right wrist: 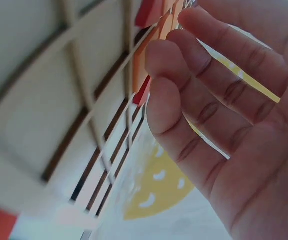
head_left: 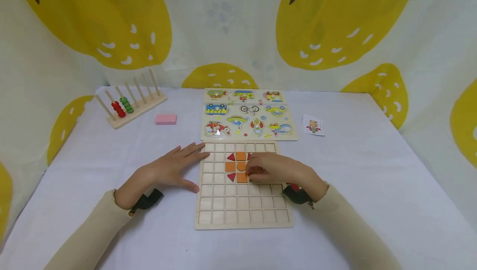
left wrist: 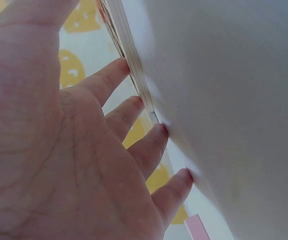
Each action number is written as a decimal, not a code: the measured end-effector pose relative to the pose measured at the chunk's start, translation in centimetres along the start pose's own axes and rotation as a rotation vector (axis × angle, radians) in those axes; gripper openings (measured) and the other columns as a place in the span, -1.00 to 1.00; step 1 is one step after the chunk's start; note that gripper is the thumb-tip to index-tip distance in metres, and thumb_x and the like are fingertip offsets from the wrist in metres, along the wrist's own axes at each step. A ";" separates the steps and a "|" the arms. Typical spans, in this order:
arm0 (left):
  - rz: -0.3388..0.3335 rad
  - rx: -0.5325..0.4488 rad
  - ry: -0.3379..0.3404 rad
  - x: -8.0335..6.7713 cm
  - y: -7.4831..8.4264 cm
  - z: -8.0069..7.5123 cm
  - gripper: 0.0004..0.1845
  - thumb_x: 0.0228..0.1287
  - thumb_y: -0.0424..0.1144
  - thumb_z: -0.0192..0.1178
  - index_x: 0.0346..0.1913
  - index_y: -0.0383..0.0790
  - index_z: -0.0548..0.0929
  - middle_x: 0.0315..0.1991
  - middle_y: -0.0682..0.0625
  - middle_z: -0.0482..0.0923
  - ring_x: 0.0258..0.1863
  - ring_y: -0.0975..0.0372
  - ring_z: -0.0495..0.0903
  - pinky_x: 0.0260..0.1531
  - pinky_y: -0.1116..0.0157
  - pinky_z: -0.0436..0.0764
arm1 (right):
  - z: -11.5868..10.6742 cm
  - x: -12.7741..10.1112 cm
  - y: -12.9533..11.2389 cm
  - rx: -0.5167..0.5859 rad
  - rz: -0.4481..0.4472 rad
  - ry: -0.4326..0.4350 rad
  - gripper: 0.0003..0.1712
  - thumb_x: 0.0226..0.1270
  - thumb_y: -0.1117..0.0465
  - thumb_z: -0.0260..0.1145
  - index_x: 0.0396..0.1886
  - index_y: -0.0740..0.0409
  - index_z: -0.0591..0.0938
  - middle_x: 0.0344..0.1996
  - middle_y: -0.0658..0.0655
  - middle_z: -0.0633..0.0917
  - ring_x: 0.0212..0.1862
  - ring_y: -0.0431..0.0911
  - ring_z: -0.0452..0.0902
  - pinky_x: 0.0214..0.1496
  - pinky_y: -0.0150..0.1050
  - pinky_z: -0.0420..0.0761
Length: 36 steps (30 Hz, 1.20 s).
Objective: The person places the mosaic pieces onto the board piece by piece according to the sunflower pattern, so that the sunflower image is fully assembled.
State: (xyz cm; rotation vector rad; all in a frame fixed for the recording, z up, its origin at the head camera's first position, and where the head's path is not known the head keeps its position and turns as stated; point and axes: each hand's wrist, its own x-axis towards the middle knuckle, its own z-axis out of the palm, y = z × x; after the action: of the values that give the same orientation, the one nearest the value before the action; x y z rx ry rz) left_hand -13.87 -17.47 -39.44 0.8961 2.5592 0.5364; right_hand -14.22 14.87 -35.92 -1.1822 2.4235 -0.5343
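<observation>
Two hands work a wooden grid board [head_left: 244, 214]: the left hand [head_left: 169, 170] lies spread against its left edge, the right hand [head_left: 273, 169], fingers bent, covers orange and red tiles [head_left: 235, 161], with a vehicle puzzle [head_left: 247, 114] just behind.

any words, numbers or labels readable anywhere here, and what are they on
No readable text in any view.
Vehicle puzzle: pictures only, no letters legible.
Small card: a coloured pattern on a grid, too small to read any print.
Grid board, pink block, bead rack: no markings visible.
Backdrop: lemon print, no words.
</observation>
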 end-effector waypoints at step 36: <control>-0.011 -0.001 -0.006 0.0 -0.2 0.2 0.08 -0.05 0.30 0.40 0.52 0.00 0.18 0.57 -0.05 -0.10 0.54 -0.05 -0.14 0.45 -0.18 -0.12 | -0.2 -7.4 6.2 0.105 0.286 0.174 -0.86 0.20 0.33 0.42 -0.24 0.14 0.69 -0.27 0.03 0.58 -0.26 -0.12 0.43 -0.28 -0.39 0.57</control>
State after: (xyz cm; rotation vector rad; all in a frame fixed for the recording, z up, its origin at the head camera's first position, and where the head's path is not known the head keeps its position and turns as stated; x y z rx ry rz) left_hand -13.90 -17.56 -39.70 0.8817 2.5564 0.5308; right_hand -14.20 24.45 -37.47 -0.7558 2.6152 -0.6875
